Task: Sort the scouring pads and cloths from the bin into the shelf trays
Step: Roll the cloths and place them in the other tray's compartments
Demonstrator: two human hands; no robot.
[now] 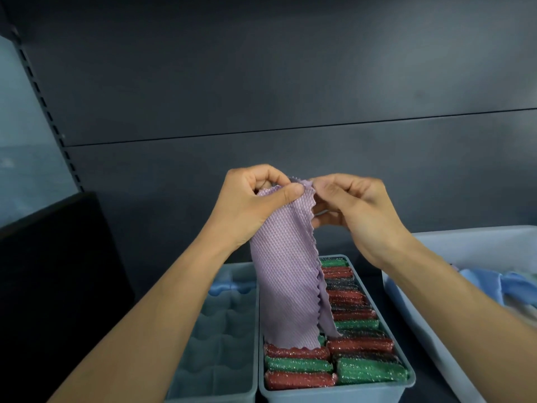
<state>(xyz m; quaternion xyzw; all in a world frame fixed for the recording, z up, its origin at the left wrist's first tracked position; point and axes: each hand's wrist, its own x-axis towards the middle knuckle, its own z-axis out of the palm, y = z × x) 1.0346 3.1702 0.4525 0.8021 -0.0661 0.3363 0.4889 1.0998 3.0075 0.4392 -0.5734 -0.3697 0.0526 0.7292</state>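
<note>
Item 1, nearest: middle tray [334,395] on the shelf. It is packed with two rows of red, green and dark scouring pads [299,365]. Judged full; the pad sorting looks all but done.

Item 2: left tray [215,344], touching the middle tray's left wall. Its divided floor is mostly bare, with one blue folded cloth [229,287] at the far end. Judged barely begun.

Item 3: bin [453,237], right of the trays and apart from them. Blue and pale cloths [488,282] lie inside, so the cloth sorting appears to be mostly still ahead.

Item 4: purple cloth [284,280], textured with a scalloped edge, held up over the middle tray. It hangs lengthwise, and its lower edge reaches the near pads.

Item 5: left hand [250,205]. Its grip is pressed together, thumb and forefinger pinching the cloth's top edge, the other fingers curled.

Item 6: right hand [357,207], just beside the left. Its grip is likewise a fingertip pinch on the same top edge, at the corner.

Item 7, farthest: dark shelf back panel [290,82].
</note>
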